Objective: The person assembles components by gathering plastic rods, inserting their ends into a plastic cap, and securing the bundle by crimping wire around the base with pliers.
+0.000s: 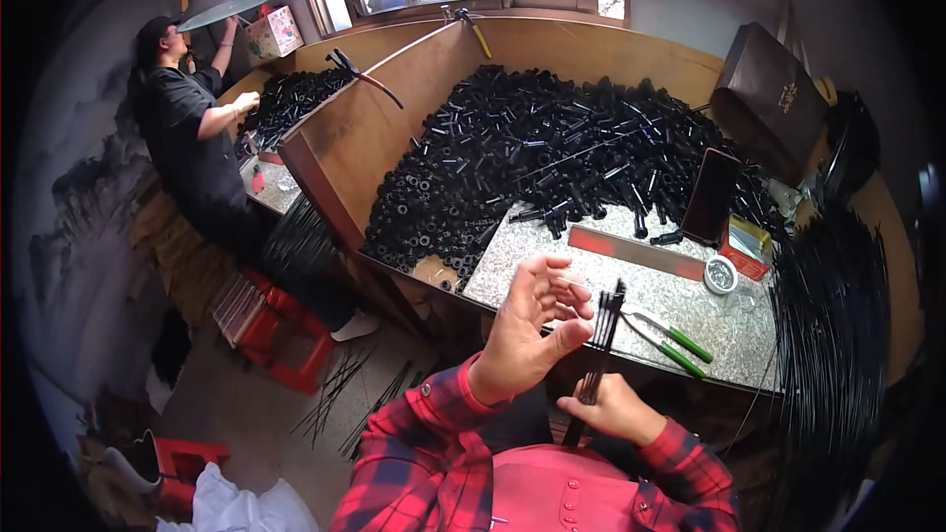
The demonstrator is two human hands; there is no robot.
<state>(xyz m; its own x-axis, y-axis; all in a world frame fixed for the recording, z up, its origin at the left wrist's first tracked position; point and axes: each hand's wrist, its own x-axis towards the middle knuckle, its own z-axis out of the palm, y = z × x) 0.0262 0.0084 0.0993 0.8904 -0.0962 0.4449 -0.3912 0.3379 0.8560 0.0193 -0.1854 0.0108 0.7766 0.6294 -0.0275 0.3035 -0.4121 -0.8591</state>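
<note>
My right hand (619, 410) is closed round the lower part of a bundle of thin black rods (604, 335), which looks like umbrella ribs gathered at a dark top piece. The bundle stands almost upright in front of the table's near edge. My left hand (537, 330) is raised just left of the bundle, palm toward it, fingers loosely bent and apart, with nothing visible in them. Green-handled pliers (680, 347) lie on the speckled tabletop (512, 271) right of the bundle. A large heap of small black tubular plastic parts (552, 138) fills the table behind.
A phone (711, 195) leans beside a small box (746, 248) and a round white tub (720, 275). Long black rods (828, 315) hang at the right edge. A wooden divider (340, 148) stands left; beyond it a co-worker (187, 128) reaches toward a lamp. Red stools (281, 335) stand on the floor.
</note>
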